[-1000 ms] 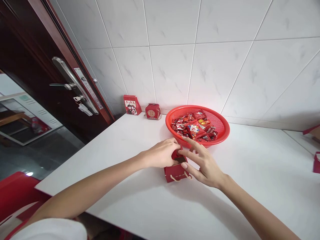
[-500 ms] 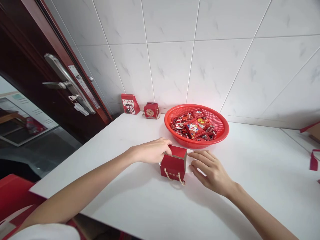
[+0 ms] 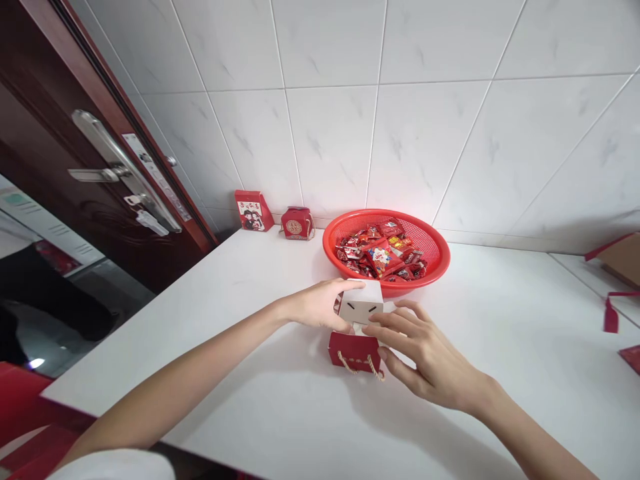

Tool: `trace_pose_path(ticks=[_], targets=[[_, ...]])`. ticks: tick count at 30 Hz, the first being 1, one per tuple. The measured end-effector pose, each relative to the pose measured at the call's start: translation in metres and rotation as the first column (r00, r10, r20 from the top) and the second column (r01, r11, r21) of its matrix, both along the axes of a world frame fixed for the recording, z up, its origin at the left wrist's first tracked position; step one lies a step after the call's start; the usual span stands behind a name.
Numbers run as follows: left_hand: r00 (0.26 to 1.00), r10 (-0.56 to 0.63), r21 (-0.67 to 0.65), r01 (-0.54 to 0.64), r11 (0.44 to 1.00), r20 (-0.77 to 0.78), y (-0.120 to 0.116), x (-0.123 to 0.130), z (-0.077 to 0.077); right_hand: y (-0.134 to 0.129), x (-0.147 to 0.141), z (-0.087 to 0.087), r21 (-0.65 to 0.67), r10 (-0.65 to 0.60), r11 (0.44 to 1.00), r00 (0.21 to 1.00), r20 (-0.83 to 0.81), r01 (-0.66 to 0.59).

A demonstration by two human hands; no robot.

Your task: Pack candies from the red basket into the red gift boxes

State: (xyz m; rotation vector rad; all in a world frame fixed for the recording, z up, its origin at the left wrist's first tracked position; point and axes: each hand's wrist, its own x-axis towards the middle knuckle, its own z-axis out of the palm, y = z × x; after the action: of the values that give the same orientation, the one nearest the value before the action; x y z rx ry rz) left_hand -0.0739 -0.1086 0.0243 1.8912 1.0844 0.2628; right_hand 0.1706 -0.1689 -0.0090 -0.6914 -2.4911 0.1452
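A small red box [image 3: 354, 352] with cream rope handles stands on the white table [image 3: 270, 413], its top flaps up and a white flap with two dark slits showing. My left hand [image 3: 323, 303] is at the box's left side, thumb and fingers spread around the raised flap, touching it. My right hand [image 3: 417, 347] is at the right side, fingers apart, with fingertips over the box opening. Behind the box sits a red plastic basket [image 3: 437, 267] holding red-wrapped packets [image 3: 383, 257].
Two finished-looking red boxes, one with a picture [image 3: 254, 211] and one with a gold emblem [image 3: 297, 223], stand by the tiled wall. A door with a handle [image 3: 125, 170] is at left. A brown carton [image 3: 623, 263] and a red tassel [image 3: 611, 315] lie at right.
The box's white inner flap has risen into view. My left fingers have moved from inside the box to the flap, and my right fingers have moved left over the opening. The view has shifted slightly.
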Motion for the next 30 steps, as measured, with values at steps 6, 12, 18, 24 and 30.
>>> trace_pose_path(ticks=[6, 12, 18, 24, 30], targets=[[0.982, 0.078, -0.2, -0.042, 0.979, 0.174, 0.007, -0.01, -0.011, -0.013, 0.009, 0.017, -0.086, 0.031, 0.996, 0.984, 0.176, -0.016], [0.966, 0.11, -0.316, -0.032, 0.948, 0.233, 0.006, -0.026, -0.016, -0.016, 0.013, 0.024, -0.174, 0.08, 0.983, 0.986, 0.148, -0.053], [0.965, 0.1, -0.369, -0.003, 0.929, 0.243, 0.002, -0.03, -0.013, -0.012, 0.004, 0.019, -0.236, 0.098, 0.969, 0.99, 0.099, -0.072], [0.942, 0.108, -0.369, 0.017, 0.929, 0.317, 0.001, -0.029, -0.012, -0.011, 0.001, 0.018, -0.325, 0.068, 0.945, 0.994, 0.085, -0.036], [0.928, 0.071, -0.381, 0.08, 0.921, 0.367, -0.001, -0.029, -0.018, -0.013, -0.002, 0.017, -0.358, 0.065, 0.933, 0.993, 0.103, -0.023]])
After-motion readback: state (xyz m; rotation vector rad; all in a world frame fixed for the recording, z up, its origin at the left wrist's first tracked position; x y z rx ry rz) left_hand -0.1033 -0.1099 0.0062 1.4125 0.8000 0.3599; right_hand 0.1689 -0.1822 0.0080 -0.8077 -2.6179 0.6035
